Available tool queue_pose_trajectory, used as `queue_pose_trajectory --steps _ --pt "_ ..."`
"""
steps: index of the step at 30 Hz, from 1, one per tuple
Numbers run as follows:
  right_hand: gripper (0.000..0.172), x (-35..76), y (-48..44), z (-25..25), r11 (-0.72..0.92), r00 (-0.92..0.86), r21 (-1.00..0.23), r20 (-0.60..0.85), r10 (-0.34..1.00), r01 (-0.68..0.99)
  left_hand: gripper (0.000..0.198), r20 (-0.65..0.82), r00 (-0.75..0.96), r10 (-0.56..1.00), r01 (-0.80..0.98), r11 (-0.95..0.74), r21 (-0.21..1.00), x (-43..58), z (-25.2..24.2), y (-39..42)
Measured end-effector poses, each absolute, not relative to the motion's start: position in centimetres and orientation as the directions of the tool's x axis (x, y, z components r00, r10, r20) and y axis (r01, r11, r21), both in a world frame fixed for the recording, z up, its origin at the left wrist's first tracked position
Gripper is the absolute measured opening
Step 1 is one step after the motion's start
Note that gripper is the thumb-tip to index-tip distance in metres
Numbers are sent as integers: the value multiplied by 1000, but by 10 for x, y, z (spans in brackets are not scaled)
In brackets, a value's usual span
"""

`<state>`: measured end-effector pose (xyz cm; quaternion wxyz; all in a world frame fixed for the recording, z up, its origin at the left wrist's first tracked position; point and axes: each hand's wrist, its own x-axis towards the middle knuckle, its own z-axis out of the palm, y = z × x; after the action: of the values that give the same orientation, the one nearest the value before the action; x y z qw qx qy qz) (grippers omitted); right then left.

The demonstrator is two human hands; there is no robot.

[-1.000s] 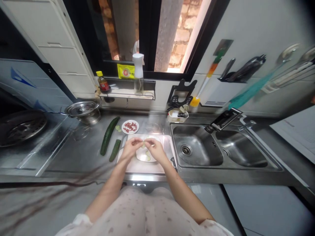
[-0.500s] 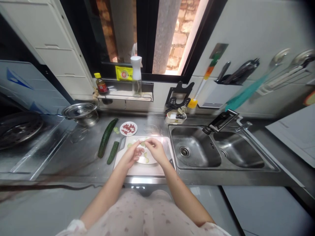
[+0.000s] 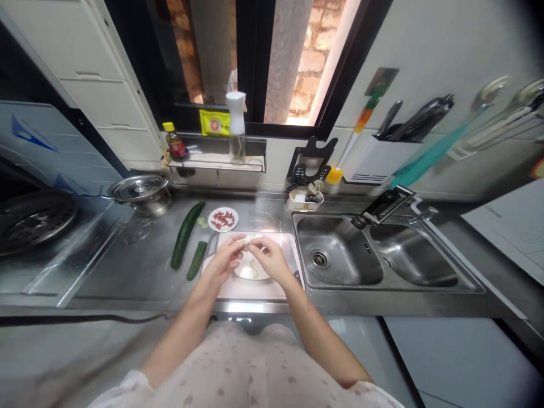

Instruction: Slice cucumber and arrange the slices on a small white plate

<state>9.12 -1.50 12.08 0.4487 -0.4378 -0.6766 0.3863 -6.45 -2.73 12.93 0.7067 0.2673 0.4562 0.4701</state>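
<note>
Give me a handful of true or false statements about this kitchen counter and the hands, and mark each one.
1. Both hands meet over the white cutting board. True.
2. The left hand and right hand pinch a small pale piece between them. True.
3. The whole cucumber lies in the sink. False: it lies on the counter, left of the board.
4. The small plate of red bits sits behind the board. True.
5. The steel pot stands right of the sink. False: it is far left.

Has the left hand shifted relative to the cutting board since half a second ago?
Yes. The left hand has moved toward the board's far edge on the white cutting board, its fingertips now meeting the right hand over a pale slice.
</note>
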Motion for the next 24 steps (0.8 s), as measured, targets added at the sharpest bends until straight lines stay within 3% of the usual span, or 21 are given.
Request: queue_pose_trajectory --steps 11,24 --pt "12 94 -16 121 382 -229 -867 320 919 321 60 -290 27 957 -223 288 931 -68 139 -27" --pt "12 91 -21 132 275 -190 -925 230 955 263 49 2 38 999 -89 1 996 -70 141 -28"
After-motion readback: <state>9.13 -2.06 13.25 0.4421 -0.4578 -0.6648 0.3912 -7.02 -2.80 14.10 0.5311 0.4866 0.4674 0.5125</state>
